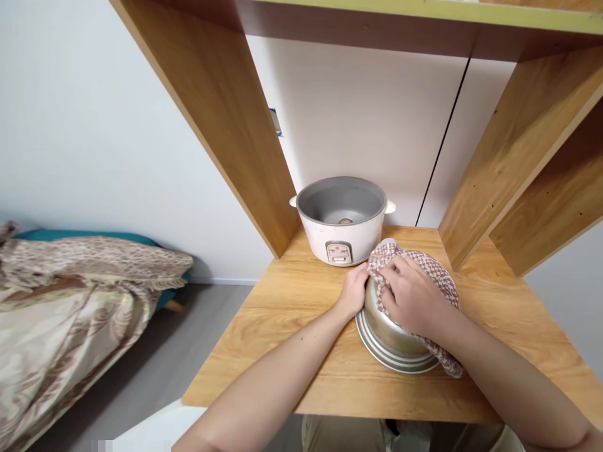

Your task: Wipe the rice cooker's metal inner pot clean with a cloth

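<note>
A metal rice cooker inner pot (384,329) lies upside down on the wooden desk, its ringed rim against the wood. A brown-and-white patterned cloth (440,276) is draped over its upturned base and hangs down the near right side. My right hand (409,292) presses on top of the base with bent fingers gripping the cloth. At the pot's left side, my left hand (354,290) holds the wall, its fingertips partly hidden near the cloth's edge. Just behind stands the white rice cooker body (313,235), lidless, with its grey inside showing.
Wooden upright panels (235,138) flank the desk (264,326), and a shelf (377,28) crosses above it. To the left, a bed with a patterned cover (70,326) stands by the wall. A white surface (160,424) shows below the desk's left corner.
</note>
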A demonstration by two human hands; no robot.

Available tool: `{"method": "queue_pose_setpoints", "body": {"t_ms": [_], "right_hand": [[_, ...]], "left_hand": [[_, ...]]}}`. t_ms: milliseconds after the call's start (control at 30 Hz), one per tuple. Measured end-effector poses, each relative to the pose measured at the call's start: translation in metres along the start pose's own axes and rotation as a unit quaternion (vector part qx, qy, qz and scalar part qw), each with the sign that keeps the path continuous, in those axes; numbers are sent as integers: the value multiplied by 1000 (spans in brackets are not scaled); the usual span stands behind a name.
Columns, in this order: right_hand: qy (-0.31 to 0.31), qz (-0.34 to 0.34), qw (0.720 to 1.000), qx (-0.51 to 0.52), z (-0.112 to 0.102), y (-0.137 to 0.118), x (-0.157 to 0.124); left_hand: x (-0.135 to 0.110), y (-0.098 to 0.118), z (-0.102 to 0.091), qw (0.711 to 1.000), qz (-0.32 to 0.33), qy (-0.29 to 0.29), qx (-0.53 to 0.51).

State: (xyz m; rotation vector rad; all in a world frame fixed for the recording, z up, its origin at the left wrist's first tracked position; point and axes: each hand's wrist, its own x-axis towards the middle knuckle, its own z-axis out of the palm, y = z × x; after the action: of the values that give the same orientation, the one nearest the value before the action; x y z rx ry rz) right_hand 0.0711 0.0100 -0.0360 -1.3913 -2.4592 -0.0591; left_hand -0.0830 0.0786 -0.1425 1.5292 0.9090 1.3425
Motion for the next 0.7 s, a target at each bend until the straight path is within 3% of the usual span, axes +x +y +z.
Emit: {"method": "queue_pose_setpoints", "body": {"t_ms": [200,333,500,700], "right_hand": [[-32,-3,998,61,-3,3,5],[-39,45,993,102,-7,4,7],[-26,87,994,56,-5,6,5],[-118,102,988,10,1,10,0]], "left_hand": [[-1,-2,0,1000,-7,9,-5],[-1,-3,0,1000,-11,7,-10],[-1,-6,0,999,-30,16,-9],[-2,-7,0,998,-46,32,2]]}}
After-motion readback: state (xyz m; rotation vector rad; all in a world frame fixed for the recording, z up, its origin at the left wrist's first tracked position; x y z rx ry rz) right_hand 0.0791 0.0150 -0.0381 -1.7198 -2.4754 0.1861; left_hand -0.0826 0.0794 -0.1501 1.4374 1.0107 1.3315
